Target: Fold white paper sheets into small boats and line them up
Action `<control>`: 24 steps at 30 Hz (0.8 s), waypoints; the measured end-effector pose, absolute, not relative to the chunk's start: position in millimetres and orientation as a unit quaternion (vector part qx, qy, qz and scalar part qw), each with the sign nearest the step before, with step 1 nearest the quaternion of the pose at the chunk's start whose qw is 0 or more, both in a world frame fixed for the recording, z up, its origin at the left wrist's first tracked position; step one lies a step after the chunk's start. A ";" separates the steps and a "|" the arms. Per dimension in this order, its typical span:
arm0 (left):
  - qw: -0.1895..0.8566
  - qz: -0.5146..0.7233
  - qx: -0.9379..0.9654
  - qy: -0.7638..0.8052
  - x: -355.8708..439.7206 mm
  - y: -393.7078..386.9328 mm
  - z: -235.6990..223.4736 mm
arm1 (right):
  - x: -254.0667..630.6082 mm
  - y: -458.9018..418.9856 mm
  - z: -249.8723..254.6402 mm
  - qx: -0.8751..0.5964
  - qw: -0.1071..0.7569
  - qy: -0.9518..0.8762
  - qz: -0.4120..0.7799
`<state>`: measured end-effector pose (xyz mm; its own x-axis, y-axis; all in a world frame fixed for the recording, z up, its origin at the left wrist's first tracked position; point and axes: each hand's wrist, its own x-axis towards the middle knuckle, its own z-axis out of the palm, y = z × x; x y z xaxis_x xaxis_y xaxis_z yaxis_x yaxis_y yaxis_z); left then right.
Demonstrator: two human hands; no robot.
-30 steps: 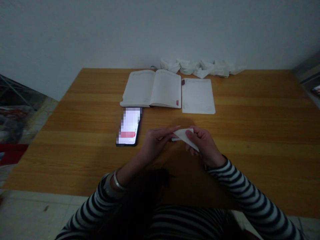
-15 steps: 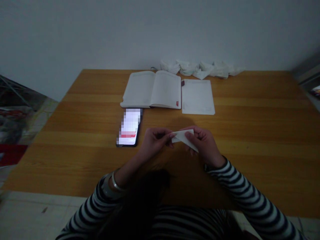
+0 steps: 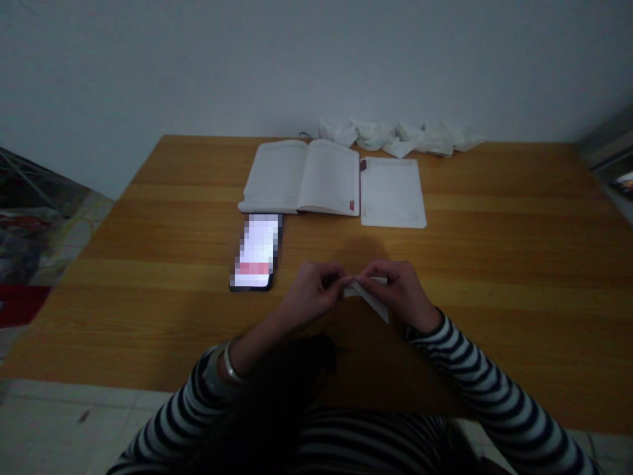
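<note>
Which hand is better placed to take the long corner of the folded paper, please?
Probably the right hand: the long corner of the folded white paper trails just beneath it, while the left hand holds the paper's other end.

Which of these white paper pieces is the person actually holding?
The folded paper strip, pinched between the left hand and right hand; the loose sheet and the white folded pieces by the wall are untouched.

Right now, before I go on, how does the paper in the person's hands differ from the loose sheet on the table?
The folded paper is creased into a narrow, angled shape, while the loose sheet lies flat and open. The folded paper is held above the table between the left hand and right hand; the loose sheet rests untouched on the wooden table. Both are white paper.
</note>
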<state>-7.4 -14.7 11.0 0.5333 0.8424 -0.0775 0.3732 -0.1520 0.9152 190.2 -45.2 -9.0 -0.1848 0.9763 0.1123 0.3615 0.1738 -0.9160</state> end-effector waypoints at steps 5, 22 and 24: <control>0.450 0.179 0.789 0.379 -8.2 -10.3 12.6 | 192.1 -43.4 -8.7 -0.494 0.359 -0.685 0.397; 0.619 0.309 0.544 0.475 -12.7 3.6 5.1 | 185.7 -40.9 -20.5 -0.388 0.470 -0.499 0.616; 0.634 0.292 0.546 0.464 -10.2 1.7 1.4 | 185.1 -40.3 -22.5 -0.435 0.480 -0.524 0.553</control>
<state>-10.2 1.7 1.4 0.3994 0.8764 -0.2692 0.1373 0.2332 0.9627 185.1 -40.3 -22.5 -0.1617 0.9866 0.0223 -0.0746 0.0103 -0.9972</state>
